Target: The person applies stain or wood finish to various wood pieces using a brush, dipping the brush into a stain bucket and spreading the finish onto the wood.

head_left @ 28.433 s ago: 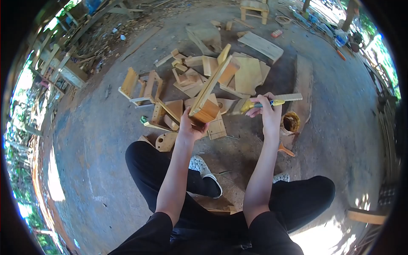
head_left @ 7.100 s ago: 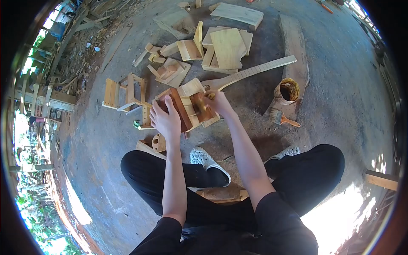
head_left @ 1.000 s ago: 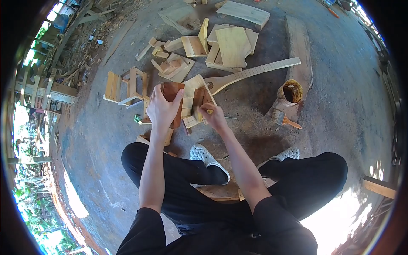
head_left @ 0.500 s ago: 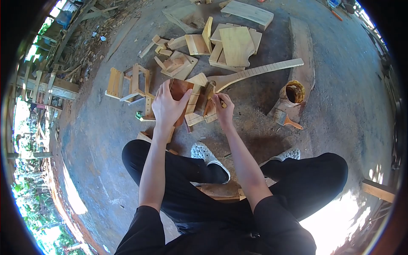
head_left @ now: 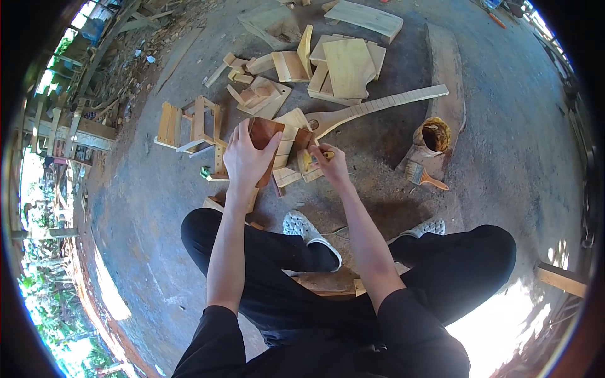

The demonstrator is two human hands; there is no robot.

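Note:
My left hand [head_left: 247, 156] is wrapped round the left side of a small slatted wooden piece [head_left: 288, 143], thumb on its face. Reddish-brown coating covers its outer parts, while slats in the middle are pale. At its right side, my right hand [head_left: 332, 166] closes on the handle of a paintbrush [head_left: 327, 155]. The brush's bristles are hard to make out against the wood. Just beyond lies a guitar-shaped wooden piece [head_left: 378, 104] with a long lined neck.
To the right, a stained can [head_left: 433, 135] and a second paintbrush [head_left: 426, 176] rest on a plank [head_left: 446, 69]. A small wooden chair-like frame [head_left: 196, 123] stands left. Several boards [head_left: 350, 66] are stacked ahead. My shoes [head_left: 310, 234] are below the hands.
My right hand has shifted slightly, and the paintbrush has moved lower along the right side of the wooden piece. The left hand keeps its hold.

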